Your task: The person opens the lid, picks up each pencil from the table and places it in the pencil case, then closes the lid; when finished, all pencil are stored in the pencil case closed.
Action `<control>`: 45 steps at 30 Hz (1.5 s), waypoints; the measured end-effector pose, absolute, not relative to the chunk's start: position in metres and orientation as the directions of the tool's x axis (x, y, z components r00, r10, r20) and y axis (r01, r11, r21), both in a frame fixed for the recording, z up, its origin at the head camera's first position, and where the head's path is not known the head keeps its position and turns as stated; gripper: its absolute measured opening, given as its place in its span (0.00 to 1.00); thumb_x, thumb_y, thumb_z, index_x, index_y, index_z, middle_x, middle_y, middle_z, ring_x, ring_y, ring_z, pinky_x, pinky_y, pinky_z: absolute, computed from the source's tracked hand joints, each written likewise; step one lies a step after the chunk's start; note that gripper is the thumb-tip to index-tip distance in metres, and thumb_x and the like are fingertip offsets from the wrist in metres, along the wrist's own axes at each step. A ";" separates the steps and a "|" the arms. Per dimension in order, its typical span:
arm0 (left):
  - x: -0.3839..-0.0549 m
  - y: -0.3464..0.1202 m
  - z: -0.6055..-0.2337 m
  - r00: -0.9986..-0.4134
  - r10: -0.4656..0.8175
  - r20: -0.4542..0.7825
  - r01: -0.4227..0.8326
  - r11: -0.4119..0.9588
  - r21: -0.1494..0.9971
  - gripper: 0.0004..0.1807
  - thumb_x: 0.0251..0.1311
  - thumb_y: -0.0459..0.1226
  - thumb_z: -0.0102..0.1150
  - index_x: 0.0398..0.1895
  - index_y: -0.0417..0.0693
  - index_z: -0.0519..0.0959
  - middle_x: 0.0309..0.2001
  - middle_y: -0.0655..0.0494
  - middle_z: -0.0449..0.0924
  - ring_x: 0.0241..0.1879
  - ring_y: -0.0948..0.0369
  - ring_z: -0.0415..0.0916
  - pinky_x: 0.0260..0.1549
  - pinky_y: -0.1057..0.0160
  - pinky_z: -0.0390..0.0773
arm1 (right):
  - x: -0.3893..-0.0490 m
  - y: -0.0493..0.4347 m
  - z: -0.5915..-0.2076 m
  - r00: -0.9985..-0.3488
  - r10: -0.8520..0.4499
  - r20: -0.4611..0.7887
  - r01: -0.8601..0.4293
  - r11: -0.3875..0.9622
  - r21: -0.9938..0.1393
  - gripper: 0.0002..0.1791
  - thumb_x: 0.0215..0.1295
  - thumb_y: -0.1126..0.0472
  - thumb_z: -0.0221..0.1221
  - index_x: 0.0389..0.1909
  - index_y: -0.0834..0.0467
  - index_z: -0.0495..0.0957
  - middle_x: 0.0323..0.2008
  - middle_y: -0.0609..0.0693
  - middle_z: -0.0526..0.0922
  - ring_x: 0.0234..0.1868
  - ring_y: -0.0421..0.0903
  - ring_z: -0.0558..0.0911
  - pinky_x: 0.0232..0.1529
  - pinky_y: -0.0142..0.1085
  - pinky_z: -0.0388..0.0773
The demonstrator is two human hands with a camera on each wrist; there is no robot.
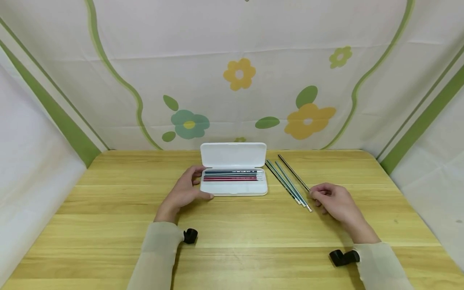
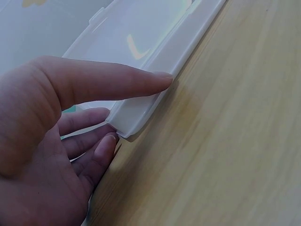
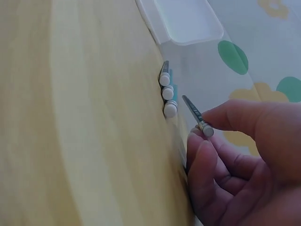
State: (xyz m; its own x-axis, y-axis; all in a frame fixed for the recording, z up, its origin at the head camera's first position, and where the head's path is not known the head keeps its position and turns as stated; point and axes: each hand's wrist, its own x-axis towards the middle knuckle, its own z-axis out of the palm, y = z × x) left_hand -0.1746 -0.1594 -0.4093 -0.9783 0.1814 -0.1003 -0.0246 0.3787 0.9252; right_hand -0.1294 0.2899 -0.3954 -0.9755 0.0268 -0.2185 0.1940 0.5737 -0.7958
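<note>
A white pencil case (image 1: pixel 233 188) stands with its lid (image 1: pixel 233 155) raised, and several dark and red pencils (image 1: pixel 230 178) lie inside along the back. At its left end my left hand (image 1: pixel 185 189) holds the case, thumb along the front wall and the other fingers at the end and rear corner. My right hand (image 1: pixel 335 200) pinches a dark pencil (image 1: pixel 293 172) between thumb and fingertips close to its eraser end (image 3: pixel 207 130). Between that hand and the case lie three pencils (image 1: pixel 288 183), their white erasers (image 3: pixel 168 92) toward me.
Everything rests on a wooden table (image 1: pixel 239 241). Behind it hangs a pale cloth (image 1: pixel 217 36) printed with flowers and green lines, close to the raised lid. More cloth hangs at both sides. A black wrist camera (image 1: pixel 344 257) sits on the right sleeve.
</note>
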 end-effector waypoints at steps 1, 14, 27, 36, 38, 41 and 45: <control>-0.174 -0.159 -0.409 -0.978 0.181 -0.100 -0.025 0.376 0.926 0.51 0.47 0.32 0.83 0.77 0.45 0.67 0.72 0.42 0.71 0.67 0.43 0.70 0.71 0.43 0.69 | -0.130 0.291 -0.395 -0.975 0.025 -0.222 0.197 0.562 -0.803 0.21 0.81 0.53 0.60 0.60 0.67 0.81 0.41 0.52 0.86 0.38 0.40 0.83 0.32 0.36 0.86; -0.173 -0.158 -0.407 -0.979 0.179 -0.100 -0.026 0.373 0.928 0.52 0.47 0.31 0.83 0.78 0.44 0.67 0.73 0.41 0.71 0.68 0.43 0.69 0.72 0.42 0.68 | -0.132 0.295 -0.393 -0.976 0.009 -0.218 0.195 0.484 -0.853 0.24 0.81 0.55 0.61 0.64 0.70 0.77 0.43 0.49 0.88 0.39 0.37 0.84 0.36 0.35 0.87; -0.173 -0.161 -0.408 -0.981 0.169 -0.099 -0.028 0.379 0.925 0.50 0.47 0.31 0.83 0.77 0.45 0.68 0.72 0.43 0.72 0.67 0.45 0.69 0.71 0.46 0.68 | -0.133 0.295 -0.382 -0.989 -0.001 -0.146 0.128 0.476 -0.870 0.24 0.81 0.55 0.61 0.66 0.69 0.77 0.42 0.47 0.86 0.38 0.38 0.84 0.38 0.34 0.87; -0.172 -0.162 -0.407 -0.982 0.172 -0.074 -0.006 0.369 0.929 0.51 0.47 0.31 0.83 0.77 0.42 0.67 0.72 0.41 0.72 0.69 0.45 0.68 0.72 0.43 0.67 | -0.131 0.292 -0.370 -0.995 -0.003 -0.104 0.090 0.480 -0.873 0.24 0.80 0.52 0.62 0.64 0.68 0.78 0.44 0.50 0.87 0.41 0.40 0.86 0.42 0.34 0.88; -0.172 -0.162 -0.407 -0.982 0.171 -0.075 -0.007 0.370 0.929 0.51 0.47 0.31 0.83 0.77 0.43 0.68 0.72 0.41 0.72 0.68 0.45 0.69 0.72 0.43 0.67 | -0.131 0.291 -0.370 -0.995 -0.006 -0.103 0.088 0.471 -0.878 0.25 0.80 0.53 0.62 0.64 0.68 0.78 0.44 0.49 0.87 0.42 0.40 0.86 0.43 0.34 0.88; -0.173 -0.161 -0.408 -0.981 0.175 -0.077 -0.007 0.373 0.928 0.51 0.47 0.31 0.83 0.77 0.43 0.68 0.72 0.41 0.72 0.68 0.44 0.69 0.71 0.44 0.68 | -0.130 0.290 -0.370 -0.995 -0.007 -0.103 0.087 0.465 -0.881 0.25 0.80 0.52 0.62 0.64 0.68 0.78 0.43 0.47 0.87 0.42 0.40 0.86 0.43 0.34 0.88; -0.173 -0.160 -0.408 -0.980 0.180 -0.083 -0.009 0.377 0.926 0.51 0.47 0.31 0.83 0.77 0.43 0.68 0.72 0.40 0.72 0.68 0.43 0.69 0.72 0.43 0.68 | -0.128 0.287 -0.366 -0.996 -0.011 -0.093 0.076 0.481 -0.874 0.25 0.80 0.51 0.62 0.65 0.66 0.78 0.44 0.46 0.88 0.42 0.41 0.86 0.43 0.34 0.88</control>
